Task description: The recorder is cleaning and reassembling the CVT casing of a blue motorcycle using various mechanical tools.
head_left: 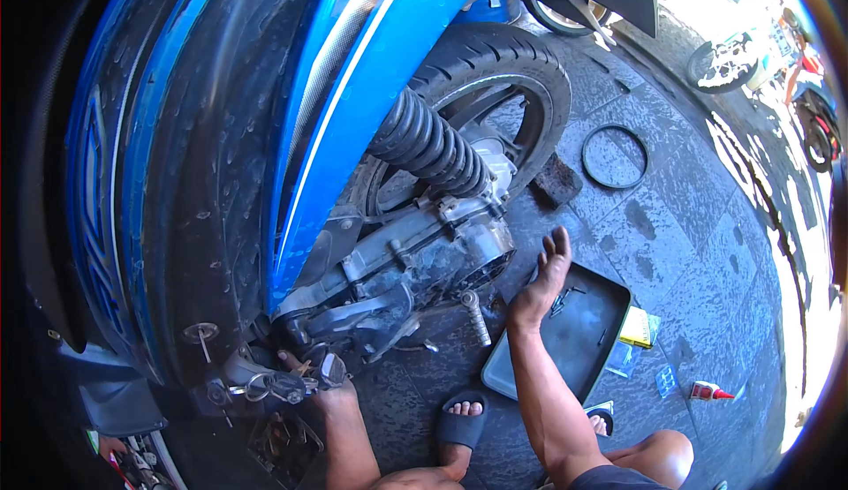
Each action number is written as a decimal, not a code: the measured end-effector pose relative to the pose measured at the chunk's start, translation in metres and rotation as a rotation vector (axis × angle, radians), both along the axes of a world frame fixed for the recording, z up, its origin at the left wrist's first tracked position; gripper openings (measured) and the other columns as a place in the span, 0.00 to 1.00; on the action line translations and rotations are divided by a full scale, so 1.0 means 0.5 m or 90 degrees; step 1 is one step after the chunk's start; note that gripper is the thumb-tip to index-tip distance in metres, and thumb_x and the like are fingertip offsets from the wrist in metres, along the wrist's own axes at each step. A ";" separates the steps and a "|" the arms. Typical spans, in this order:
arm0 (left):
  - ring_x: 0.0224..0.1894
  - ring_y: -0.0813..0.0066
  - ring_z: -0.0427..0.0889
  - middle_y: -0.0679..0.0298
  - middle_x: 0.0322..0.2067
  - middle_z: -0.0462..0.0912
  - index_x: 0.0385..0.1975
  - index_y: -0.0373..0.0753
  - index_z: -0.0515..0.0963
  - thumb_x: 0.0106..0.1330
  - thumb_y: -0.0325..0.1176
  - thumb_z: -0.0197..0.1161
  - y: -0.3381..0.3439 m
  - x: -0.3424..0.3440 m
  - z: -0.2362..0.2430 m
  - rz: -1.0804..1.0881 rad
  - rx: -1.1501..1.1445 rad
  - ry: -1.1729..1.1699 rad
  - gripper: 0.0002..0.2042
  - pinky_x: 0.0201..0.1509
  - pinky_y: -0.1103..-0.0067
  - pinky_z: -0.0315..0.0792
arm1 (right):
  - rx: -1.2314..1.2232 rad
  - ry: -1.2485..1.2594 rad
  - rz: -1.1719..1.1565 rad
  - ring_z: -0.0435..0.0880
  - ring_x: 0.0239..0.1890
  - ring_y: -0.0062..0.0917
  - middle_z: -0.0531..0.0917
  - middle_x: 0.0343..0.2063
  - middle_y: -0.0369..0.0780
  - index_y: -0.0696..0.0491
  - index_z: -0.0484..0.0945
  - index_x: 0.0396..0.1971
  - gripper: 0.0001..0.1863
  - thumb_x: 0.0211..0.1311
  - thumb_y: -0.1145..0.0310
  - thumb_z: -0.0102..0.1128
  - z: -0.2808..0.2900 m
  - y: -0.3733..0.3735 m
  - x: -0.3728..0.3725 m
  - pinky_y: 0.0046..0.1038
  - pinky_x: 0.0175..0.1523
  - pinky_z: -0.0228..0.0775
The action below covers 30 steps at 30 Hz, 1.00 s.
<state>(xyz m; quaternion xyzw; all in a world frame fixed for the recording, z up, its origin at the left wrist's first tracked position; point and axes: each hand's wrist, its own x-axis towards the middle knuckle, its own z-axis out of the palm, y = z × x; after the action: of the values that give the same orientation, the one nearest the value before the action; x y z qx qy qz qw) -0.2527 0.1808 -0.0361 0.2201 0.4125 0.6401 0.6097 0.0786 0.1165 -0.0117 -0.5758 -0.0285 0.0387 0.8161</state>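
My right hand (pixel 541 285) reaches over a black tray (pixel 624 303), its fingers stretched out and nothing in them. Small dark bolts (pixel 565 299) lie in the tray beside that wrist. Low at the scooter's underside is my left hand (pixel 336 391), next to a small grey part (pixel 332 369); its fingers are mostly hidden, so I cannot tell whether it grips anything. Between the hands sits the greasy engine casing (pixel 415 256), with a round opening at its right end. A kick-start lever (pixel 477 318) points down beside it. Keys (pixel 256 389) dangle just left of my left hand.
Blue scooter bodywork (pixel 371 93) fills the upper left, above a shock absorber (pixel 433 146) and rear wheel (pixel 543 84). On the tiles lie a black belt (pixel 646 156), a dark block (pixel 558 181), a yellow packet (pixel 636 326) and a red-and-white tube (pixel 709 391). Other motorcycles stand far right.
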 end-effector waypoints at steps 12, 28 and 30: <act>0.54 0.61 0.76 0.58 0.55 0.74 0.56 0.38 0.70 0.70 0.46 0.53 -0.008 -0.002 0.001 0.062 0.056 0.228 0.22 0.60 0.65 0.70 | -0.325 -0.305 0.240 0.84 0.42 0.40 0.84 0.40 0.50 0.61 0.79 0.44 0.16 0.64 0.65 0.59 -0.055 -0.128 0.225 0.34 0.50 0.74; 0.21 0.86 0.67 0.71 0.27 0.75 0.40 0.37 0.77 0.71 0.37 0.57 -0.243 0.002 -0.190 -0.148 -0.158 0.620 0.10 0.22 0.85 0.63 | -0.956 -0.025 0.400 0.83 0.41 0.50 0.84 0.36 0.52 0.54 0.79 0.38 0.17 0.59 0.56 0.60 -0.337 -0.227 0.044 0.47 0.48 0.74; 0.20 0.86 0.67 0.70 0.27 0.75 0.39 0.37 0.77 0.71 0.36 0.58 -0.240 0.003 -0.190 -0.151 -0.159 0.610 0.09 0.22 0.85 0.63 | -0.979 -0.021 0.405 0.84 0.41 0.50 0.84 0.36 0.53 0.55 0.79 0.36 0.16 0.57 0.57 0.60 -0.334 -0.228 0.049 0.47 0.48 0.75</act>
<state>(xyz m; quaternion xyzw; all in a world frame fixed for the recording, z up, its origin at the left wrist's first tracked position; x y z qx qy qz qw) -0.2511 0.0607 -0.1311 0.4600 0.6914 0.3395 0.4417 0.1034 0.0026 -0.1785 -0.9377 -0.1678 0.2678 0.1445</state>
